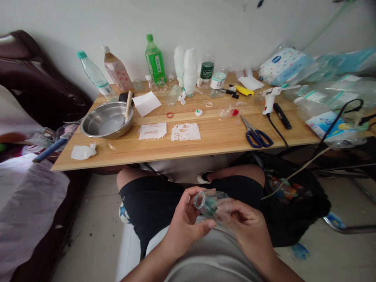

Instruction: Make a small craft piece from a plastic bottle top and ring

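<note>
Above my lap I hold a clear plastic bottle piece (pixel 210 203), tilted on its side, with a greenish patch inside and a rough, glittery rim turned to the left. My left hand (pixel 190 219) is closed around the rim end, thumb beneath and fingers over the top. The fingers of my right hand (pixel 248 221) grip the other end. On the table beyond lie two wet-looking paper pieces (pixel 185 132), a red ring (pixel 169 114) and a white-and-green cap (pixel 199 112).
On the wooden table (pixel 123 158) stand a steel bowl (pixel 107 121) with a brush (pixel 128 105), scissors (pixel 255 133), a glue gun (pixel 270 100), a yellow cutter (pixel 243 90) and a green bottle (pixel 155 60). Plastic bottles (pixel 320 117) crowd the right end. A black bag (pixel 293 211) sits below.
</note>
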`<control>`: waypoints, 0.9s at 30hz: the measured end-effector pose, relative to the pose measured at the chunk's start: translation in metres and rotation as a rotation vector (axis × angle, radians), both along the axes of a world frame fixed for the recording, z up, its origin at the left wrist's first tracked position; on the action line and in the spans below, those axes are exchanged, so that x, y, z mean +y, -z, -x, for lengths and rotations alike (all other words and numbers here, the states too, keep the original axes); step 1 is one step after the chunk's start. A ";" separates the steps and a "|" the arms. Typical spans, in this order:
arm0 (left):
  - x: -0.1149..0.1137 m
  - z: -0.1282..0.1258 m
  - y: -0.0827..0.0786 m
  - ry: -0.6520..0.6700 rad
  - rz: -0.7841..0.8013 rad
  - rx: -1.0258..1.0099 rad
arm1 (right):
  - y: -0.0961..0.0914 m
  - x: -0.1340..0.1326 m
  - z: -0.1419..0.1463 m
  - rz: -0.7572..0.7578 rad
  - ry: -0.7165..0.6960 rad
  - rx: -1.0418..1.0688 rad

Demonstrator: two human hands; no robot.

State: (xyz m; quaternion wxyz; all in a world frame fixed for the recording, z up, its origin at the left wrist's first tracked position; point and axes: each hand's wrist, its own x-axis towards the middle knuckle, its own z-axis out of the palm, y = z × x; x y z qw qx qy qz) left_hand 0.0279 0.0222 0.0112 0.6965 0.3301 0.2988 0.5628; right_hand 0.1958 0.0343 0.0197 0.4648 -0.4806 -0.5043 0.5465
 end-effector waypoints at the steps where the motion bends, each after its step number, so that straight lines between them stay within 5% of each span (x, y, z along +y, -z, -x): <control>1: 0.000 0.000 0.001 -0.002 0.001 -0.001 | 0.000 0.000 0.000 -0.004 -0.005 0.014; 18: 0.000 0.000 0.000 0.003 0.009 0.011 | 0.006 0.000 -0.007 0.107 -0.175 0.081; 27: -0.001 -0.002 0.001 0.015 -0.002 -0.004 | 0.008 -0.006 0.001 0.235 -0.148 0.322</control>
